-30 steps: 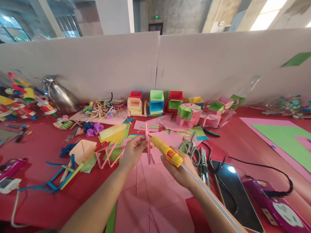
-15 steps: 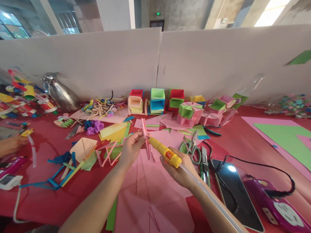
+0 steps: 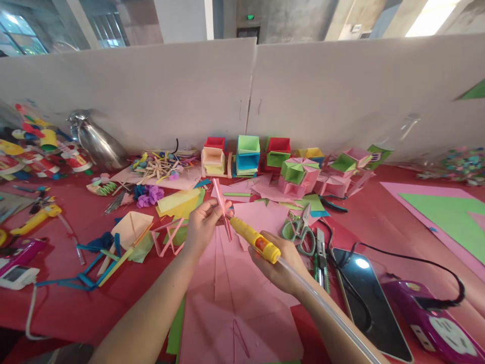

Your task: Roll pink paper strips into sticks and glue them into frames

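Between its fingers and thumb, my left hand pinches a narrow folded pink paper piece, tilted upright above the table. My right hand is wrapped round a yellow glue gun, with a clear glue stick running out of its back end along my forearm. The gun's tip is close to the right side of the pink piece; whether they touch is hard to tell. Large pink paper sheets lie under both hands. Scissors and a cutter knife lie right of my right hand.
A phone and a purple power strip with a black cable lie at right. Colored paper boxes stand by the white partition. At left are blue paper strips, another yellow glue gun and a metal jug.
The pink piece has tilted and turned, its top leaning further left. The other person's hand at the far left has gone, leaving the second glue gun on the table. The view has shifted slightly.
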{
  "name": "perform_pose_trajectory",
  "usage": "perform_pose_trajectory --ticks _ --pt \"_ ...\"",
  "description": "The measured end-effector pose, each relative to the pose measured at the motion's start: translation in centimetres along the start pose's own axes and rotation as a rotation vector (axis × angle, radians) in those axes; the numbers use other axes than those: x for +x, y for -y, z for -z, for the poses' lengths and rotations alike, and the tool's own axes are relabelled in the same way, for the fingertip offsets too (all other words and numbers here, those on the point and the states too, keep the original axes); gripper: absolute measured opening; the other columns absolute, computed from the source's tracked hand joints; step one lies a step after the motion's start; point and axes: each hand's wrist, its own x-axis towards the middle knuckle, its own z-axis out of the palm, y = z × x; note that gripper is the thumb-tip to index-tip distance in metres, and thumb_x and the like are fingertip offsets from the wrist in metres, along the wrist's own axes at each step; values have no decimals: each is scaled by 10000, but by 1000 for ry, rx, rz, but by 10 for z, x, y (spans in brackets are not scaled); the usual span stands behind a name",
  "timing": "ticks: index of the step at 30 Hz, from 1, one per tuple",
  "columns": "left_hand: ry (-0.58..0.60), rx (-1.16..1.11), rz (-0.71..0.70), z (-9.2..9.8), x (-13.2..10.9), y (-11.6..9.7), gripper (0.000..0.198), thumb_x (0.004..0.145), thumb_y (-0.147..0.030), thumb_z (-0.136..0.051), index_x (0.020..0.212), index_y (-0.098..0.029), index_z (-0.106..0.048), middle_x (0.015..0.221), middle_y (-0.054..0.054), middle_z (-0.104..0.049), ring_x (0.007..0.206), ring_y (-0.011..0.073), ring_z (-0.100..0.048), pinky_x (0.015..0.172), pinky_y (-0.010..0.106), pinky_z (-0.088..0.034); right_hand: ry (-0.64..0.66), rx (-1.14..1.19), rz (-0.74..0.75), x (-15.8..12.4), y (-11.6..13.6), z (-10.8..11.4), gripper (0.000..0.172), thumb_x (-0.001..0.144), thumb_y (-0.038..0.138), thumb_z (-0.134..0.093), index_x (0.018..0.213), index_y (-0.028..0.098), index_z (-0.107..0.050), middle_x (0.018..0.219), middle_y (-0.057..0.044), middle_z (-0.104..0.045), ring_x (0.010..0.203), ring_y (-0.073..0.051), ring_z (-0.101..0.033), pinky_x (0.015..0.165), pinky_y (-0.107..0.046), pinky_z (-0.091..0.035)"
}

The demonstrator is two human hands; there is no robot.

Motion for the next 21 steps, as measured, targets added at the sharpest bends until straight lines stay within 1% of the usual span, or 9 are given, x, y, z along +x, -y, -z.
perform_pose_trajectory --ticks 7,11,17,21 --pt "-53 -7 -12 4 3 0 320 720 -390 -642 924 -144 -626 966 110 -692 750 206 -678 643 305 -547 28 -34 5 0 2 -1 160 770 262 -447 632 217 -379 589 28 -455 484 -114 -451 471 -228 -291" --pt "-66 -9 -8 7 5 -1 343 716 -394 -647 950 -144 -618 979 117 -688 770 218 -677 631 298 -548 38 -44 16 1 3 -1 151 773 263 -442 637 213 -401 584 25 -469 481 -113 -462 469 -226 -287" --pt "-94 -43 -22 8 6 -3 342 715 -376 -653 946 -128 -611 983 131 -683 813 234 -671 649 313 -550 46 -53 18 0 1 -1 154 754 265 -446 621 209 -393 560 30 -461 454 -100 -440 458 -219 -266" --pt "-134 -62 -26 9 8 -4 330 707 -360 -662 935 -127 -606 950 129 -691 814 242 -672 657 332 -551 82 -98 15 0 0 -2 135 733 258 -448 623 206 -388 567 27 -474 465 -99 -430 465 -220 -250"
